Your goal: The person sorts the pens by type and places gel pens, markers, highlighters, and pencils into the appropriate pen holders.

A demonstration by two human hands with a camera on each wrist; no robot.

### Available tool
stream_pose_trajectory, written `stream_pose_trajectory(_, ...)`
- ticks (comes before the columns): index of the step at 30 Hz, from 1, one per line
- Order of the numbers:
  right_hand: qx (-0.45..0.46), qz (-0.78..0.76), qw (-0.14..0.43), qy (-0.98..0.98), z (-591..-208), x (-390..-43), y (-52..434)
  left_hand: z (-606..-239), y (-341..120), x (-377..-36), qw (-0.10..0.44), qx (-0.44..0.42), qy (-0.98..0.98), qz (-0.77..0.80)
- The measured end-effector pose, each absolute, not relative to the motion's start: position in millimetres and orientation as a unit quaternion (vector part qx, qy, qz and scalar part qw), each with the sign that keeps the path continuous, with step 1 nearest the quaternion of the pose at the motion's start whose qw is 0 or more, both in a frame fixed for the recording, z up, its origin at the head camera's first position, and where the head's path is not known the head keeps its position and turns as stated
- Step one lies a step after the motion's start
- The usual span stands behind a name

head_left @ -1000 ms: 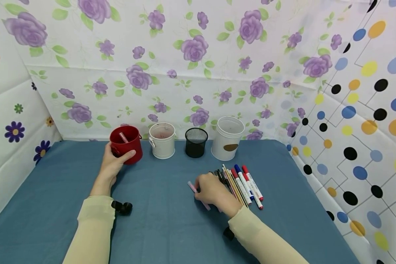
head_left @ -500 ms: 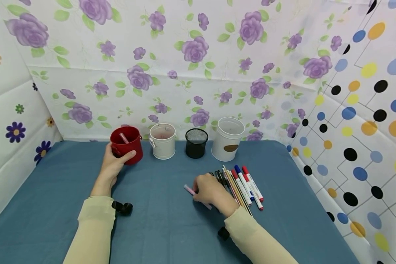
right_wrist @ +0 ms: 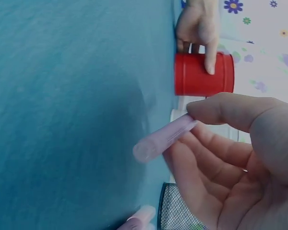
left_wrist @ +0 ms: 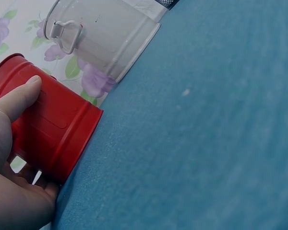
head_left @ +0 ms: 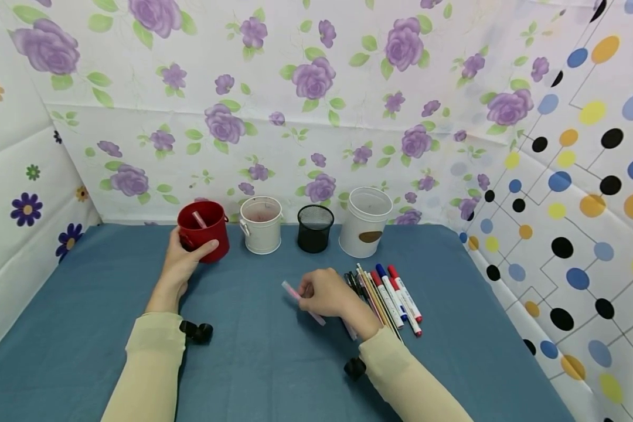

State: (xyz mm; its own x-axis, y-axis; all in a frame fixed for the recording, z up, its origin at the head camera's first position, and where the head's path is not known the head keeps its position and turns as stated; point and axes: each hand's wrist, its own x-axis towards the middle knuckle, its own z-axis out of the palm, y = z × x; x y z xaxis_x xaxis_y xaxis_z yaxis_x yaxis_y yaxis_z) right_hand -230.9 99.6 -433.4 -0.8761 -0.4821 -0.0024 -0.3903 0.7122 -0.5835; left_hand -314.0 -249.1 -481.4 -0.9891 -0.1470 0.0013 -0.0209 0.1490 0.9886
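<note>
My left hand (head_left: 179, 266) grips a small red bucket (head_left: 215, 231) that stands on the cloth at the back left, thumb across its front. Inside the bucket leans a pale pink pen (head_left: 198, 220). Out over the middle of the cloth, my right hand (head_left: 329, 295) pinches a second pale pink, see-through pen (right_wrist: 164, 138) between thumb and fingers, tilted and just off the surface. Another pink pen (head_left: 350, 329) lies partly hidden beneath the right wrist. The red bucket's lower rear is covered by the left fingers.
Right of the red bucket stand a white bucket (head_left: 261, 225), a black mesh cup (head_left: 313, 230) and a taller white bucket (head_left: 360, 237). Black pens (head_left: 353, 282), thin wooden sticks (head_left: 371, 293) and red and blue markers (head_left: 401, 296) lie beside the right hand.
The right hand has lifted the pink pen and moved it left and toward the back, away from the pens. The left hand stays on the red bucket.
</note>
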Motion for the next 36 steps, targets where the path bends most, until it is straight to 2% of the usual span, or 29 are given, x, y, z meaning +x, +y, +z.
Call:
stream_pose_trajectory(15, -0.236, -0.403, -0.002, 0.884, -419.2, -240.3, 83.2, -493.0, -247.5, -315.0, 0.098, 0.043, -0.754, -0.648)
stream_pose_trajectory(20, -0.236, -0.423, -0.047, 0.874, -411.9, -248.1, 73.9, -494.4, -248.0, -314.3, 0.098, 0.038, -0.755, -0.647)
stream_pose_trajectory(30, -0.237, -0.446, -0.098, 0.858, -370.2, -275.2, 41.3, -492.0, -249.3, -312.2, 0.084, 0.043, -0.758, -0.646)
stream_pose_trajectory(36, -0.242, -0.466, -0.109, 0.844, -344.4, -291.3, 18.0, -492.4, -248.9, -312.4, 0.084, 0.041, -0.759, -0.644)
